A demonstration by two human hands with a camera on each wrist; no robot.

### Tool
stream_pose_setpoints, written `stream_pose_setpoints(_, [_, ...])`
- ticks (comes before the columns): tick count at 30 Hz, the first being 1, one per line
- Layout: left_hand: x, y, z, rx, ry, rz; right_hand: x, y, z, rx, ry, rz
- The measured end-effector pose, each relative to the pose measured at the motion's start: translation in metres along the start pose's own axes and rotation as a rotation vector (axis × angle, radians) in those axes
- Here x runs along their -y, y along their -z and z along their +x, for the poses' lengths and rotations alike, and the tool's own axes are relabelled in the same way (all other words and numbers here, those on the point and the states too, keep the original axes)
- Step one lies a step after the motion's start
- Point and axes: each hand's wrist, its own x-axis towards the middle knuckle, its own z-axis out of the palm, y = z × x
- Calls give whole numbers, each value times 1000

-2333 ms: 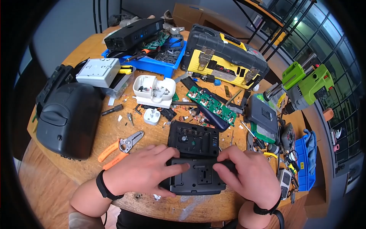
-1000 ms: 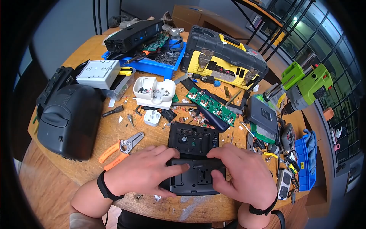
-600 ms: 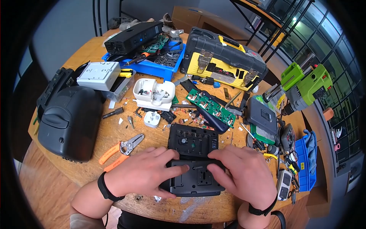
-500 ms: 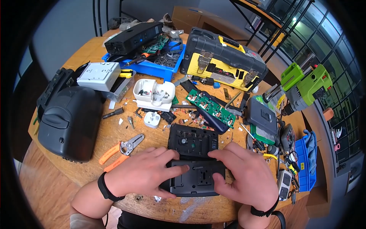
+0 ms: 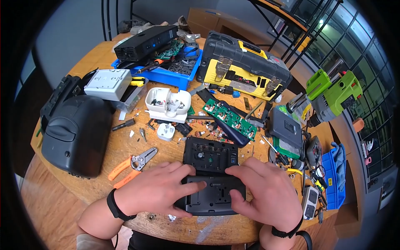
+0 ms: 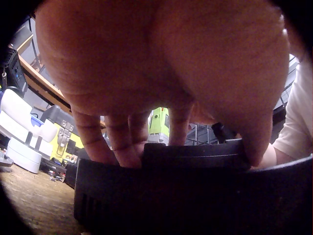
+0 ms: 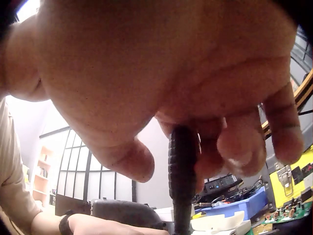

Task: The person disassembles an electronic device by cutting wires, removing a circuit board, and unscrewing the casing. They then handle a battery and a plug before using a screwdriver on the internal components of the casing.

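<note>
A black plastic casing in two parts lies at the table's near edge: a rear part (image 5: 195, 146) with round fittings and a front panel (image 5: 208, 207) with slots and screw holes. My left hand (image 5: 160, 187) grips its left side, thumb at the near edge, index finger on the front panel, other fingertips by the seam. Over the right side of the panel is my right hand (image 5: 268, 193). In the right wrist view an upright screwdriver (image 7: 182, 171) with a black ribbed handle stands under that palm. The fingers bend around the handle's top while the thumb stands apart. Its tip is hidden.
Orange-handled wire strippers (image 5: 132, 164) lie left of the casing, near a large black housing (image 5: 77, 135). Behind are a white tray (image 5: 168, 104), a green circuit board (image 5: 229, 118), loose scraps, a blue bin (image 5: 166, 77) and a yellow-black toolbox (image 5: 246, 66). A green drill (image 5: 337, 93) stands right.
My right hand has shifted slightly left over the panel, its thumb swinging in towards the index finger and back out. My left hand stays on the casing.
</note>
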Motion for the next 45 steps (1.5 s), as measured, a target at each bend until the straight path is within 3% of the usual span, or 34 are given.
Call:
stream_pose_setpoints(9, [0, -1, 0, -5, 2, -9, -4, -8, -2, -69, 32, 12])
stream_pose_setpoints(12, [0, -1, 0, -10, -3, -5, -3, -5, -2, 13, 57, -40])
stream_pose_setpoints(17, [0, 0, 0, -4, -5, -7, 3, -3, -2, 17, -49, -28])
stream_pose_setpoints(33, [1, -1, -1, -11, -8, -8, 2, -4, -2, 58, -78, 27])
stream_pose_setpoints(39, [0, -1, 0, -9, -7, -5, -5, -9, -2, -24, -16, -14])
stream_pose_setpoints(45, [0, 0, 0, -6, -8, -5, 3, 0, 0, 75, -98, 0])
